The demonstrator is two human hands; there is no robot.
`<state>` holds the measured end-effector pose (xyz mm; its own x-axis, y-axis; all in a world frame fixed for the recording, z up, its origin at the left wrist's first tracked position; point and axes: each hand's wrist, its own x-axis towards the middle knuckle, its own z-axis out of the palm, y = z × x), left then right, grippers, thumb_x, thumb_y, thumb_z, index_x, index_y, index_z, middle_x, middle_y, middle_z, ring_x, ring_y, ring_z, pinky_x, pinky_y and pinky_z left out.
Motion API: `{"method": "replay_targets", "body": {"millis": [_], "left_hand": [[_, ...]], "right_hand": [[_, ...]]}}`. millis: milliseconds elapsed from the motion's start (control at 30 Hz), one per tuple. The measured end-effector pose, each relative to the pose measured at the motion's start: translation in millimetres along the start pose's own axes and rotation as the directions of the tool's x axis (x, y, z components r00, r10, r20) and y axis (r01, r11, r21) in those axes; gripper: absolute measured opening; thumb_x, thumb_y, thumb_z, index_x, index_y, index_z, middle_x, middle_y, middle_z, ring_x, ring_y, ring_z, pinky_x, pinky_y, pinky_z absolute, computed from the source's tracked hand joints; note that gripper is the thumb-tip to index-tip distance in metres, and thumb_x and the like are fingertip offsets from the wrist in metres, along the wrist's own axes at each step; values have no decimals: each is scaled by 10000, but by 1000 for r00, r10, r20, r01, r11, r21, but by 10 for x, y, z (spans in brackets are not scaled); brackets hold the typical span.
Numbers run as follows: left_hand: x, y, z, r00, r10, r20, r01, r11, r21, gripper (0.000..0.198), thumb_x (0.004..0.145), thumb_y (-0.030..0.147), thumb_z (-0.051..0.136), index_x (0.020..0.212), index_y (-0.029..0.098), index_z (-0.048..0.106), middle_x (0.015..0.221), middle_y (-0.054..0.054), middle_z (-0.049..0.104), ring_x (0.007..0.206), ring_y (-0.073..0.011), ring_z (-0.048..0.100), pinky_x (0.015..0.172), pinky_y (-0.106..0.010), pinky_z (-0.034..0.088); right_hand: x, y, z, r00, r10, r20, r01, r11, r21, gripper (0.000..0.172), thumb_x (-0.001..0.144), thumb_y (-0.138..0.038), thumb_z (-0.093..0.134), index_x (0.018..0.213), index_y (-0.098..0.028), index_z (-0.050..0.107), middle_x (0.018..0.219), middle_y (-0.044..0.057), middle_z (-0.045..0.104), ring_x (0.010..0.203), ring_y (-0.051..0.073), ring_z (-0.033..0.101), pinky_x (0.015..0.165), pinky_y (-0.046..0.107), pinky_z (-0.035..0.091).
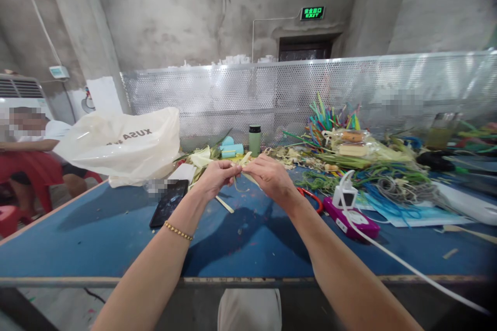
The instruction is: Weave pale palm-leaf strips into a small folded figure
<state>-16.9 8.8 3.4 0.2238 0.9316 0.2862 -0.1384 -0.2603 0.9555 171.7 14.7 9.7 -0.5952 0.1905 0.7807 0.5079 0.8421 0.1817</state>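
Note:
Above the middle of the blue table, my left hand (218,176) and my right hand (271,175) meet fingertip to fingertip. Both are closed in a pinch on a pale yellow-green leaf strip (246,159), whose ends stick out above and below the fingers. My fingers cover the part where they grip it. A narrow pale strip (224,204) shows just below my left hand, over the tabletop. Behind my left hand is a heap of pale leaf pieces (202,157). Red-handled scissors (316,199), partly covered by my right wrist, lie to the right.
A dark phone (170,203) and a white plastic bag (128,145) are on the left. Behind my hands stands a green bottle (254,140). On the right are a purple power strip (351,219) with a white cable, and tangled cords (407,186). A person sits far left.

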Motion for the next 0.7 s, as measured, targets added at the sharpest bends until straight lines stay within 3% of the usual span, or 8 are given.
{"method": "replay_targets", "body": {"millis": [200, 367, 433, 533, 700], "left_hand": [[19, -18, -15, 996, 31, -86, -29, 999, 21, 292, 636, 344, 785, 608, 111, 611, 588, -18, 586, 432, -40, 426, 434, -198, 297], [61, -21, -67, 951, 112, -288, -136, 989, -65, 285, 597, 316, 798, 620, 111, 601, 628, -16, 600, 449, -41, 445, 435, -198, 305], [70, -29, -62, 933, 117, -339, -157, 983, -92, 280, 586, 305, 801, 637, 111, 606, 620, -11, 594, 454, -43, 444, 438, -197, 302], [67, -56, -2, 925, 128, -358, -179, 977, -113, 275, 576, 293, 805, 659, 114, 614, 603, 2, 583, 467, -46, 440, 463, -201, 321], [47, -110, 121, 927, 146, -345, -212, 964, -163, 272, 565, 289, 809, 684, 125, 628, 577, 30, 544, 493, -54, 437, 492, -211, 334]], "right_hand": [[-4, 0, 12, 999, 34, -6, -35, 999, -19, 225, 920, -174, 492, 1002, -201, 700, 891, 74, 691, 857, 195, 551, 793, 328, 431], [15, -78, -42, 966, 174, -192, -187, 981, -51, 280, 879, -91, 458, 1048, -168, 667, 972, 106, 654, 934, 232, 552, 862, 372, 423], [16, -124, 0, 971, 177, -158, -181, 983, -11, 242, 881, -114, 469, 1000, -167, 672, 944, 100, 652, 918, 221, 569, 845, 351, 438], [6, -204, 135, 983, 182, 4, -182, 981, 71, 205, 895, -155, 485, 992, -175, 665, 946, 83, 667, 893, 189, 606, 803, 303, 460], [-23, -298, 337, 912, 403, 68, -406, 914, 28, 160, 863, -245, 574, 993, -177, 638, 965, 96, 697, 880, 218, 640, 760, 316, 462]]}}
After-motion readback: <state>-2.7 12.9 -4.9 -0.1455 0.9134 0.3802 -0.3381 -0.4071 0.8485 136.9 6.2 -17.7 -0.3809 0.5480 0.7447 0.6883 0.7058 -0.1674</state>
